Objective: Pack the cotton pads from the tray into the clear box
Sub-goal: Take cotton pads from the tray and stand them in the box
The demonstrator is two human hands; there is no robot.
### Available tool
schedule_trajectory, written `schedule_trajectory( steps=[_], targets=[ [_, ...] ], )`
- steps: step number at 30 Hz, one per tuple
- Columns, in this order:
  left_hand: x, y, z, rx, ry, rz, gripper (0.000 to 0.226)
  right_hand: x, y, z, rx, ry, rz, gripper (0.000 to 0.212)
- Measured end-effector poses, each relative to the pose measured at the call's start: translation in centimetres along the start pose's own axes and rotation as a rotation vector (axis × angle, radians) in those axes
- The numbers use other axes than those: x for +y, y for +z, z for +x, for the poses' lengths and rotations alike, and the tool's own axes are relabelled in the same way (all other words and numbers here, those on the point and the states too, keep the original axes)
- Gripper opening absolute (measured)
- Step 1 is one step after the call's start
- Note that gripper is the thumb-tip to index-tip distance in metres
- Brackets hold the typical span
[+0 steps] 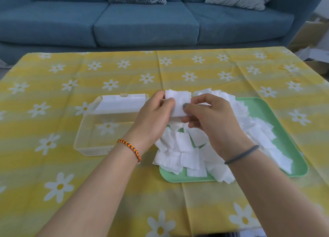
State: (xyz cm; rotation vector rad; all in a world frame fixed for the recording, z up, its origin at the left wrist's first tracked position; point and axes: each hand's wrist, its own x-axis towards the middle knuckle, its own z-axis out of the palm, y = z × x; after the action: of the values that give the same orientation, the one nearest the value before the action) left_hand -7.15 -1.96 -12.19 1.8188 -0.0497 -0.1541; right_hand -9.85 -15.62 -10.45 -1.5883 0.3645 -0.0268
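A small stack of pads [178, 103] is pinched between the left hand [153, 119] and the right hand [211, 123], held above the heap of pads [185, 156] on the green tray [293, 156]. The clear box [99, 135], lid raised, sits just left of the tray, seemingly empty, on the flowered cloth [53, 183].

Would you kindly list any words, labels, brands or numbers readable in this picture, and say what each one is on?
None can be read.
Clear box and its lid: no label shows.
Tray, pads, tablecloth: no text, only daisy prints.
Cardboard boxes at far right: too blurred to tell.
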Motion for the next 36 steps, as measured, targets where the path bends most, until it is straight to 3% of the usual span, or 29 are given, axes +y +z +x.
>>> schedule_trajectory(
  steps=[4,8,13,17,20,24,28,36],
  targets=[
    [-0.7,-0.1,0.3,0.02,0.045,0.057,0.028,0.1,0.1,0.1,0.002,0.001,0.004,0.011],
    [-0.8,-0.4,0.4,0.02,0.072,0.111,0.005,0.4,0.3,0.1,0.006,-0.022,-0.02,0.01],
    [-1.0,-1.2,0.4,0.108,0.102,0.156,0.018,2.0,-1.2,1.3,0.147,-0.249,-0.521,0.004],
    [-1.1,-1.7,0.4,0.109,0.155,0.239,0.018,4.9,-1.0,1.0,-0.196,-0.208,-0.974,0.018],
    [-1.2,-1.5,0.5,0.085,0.163,0.235,0.01,6.4,0.0,0.5,-0.243,-0.154,-1.115,0.034],
    [-1.1,-1.4,0.5,0.067,0.135,0.209,0.013,6.5,-0.2,0.7,-0.249,-0.186,-1.14,0.028],
    [-1.0,-1.3,0.5,0.061,0.07,0.166,0.018,5.8,-0.9,1.1,-0.237,-0.157,-1.044,0.004],
    [-0.6,-1.3,0.3,0.019,0.042,0.222,0.03,5.2,-2.1,2.2,-0.162,-0.091,-0.983,0.014]
  ],
)
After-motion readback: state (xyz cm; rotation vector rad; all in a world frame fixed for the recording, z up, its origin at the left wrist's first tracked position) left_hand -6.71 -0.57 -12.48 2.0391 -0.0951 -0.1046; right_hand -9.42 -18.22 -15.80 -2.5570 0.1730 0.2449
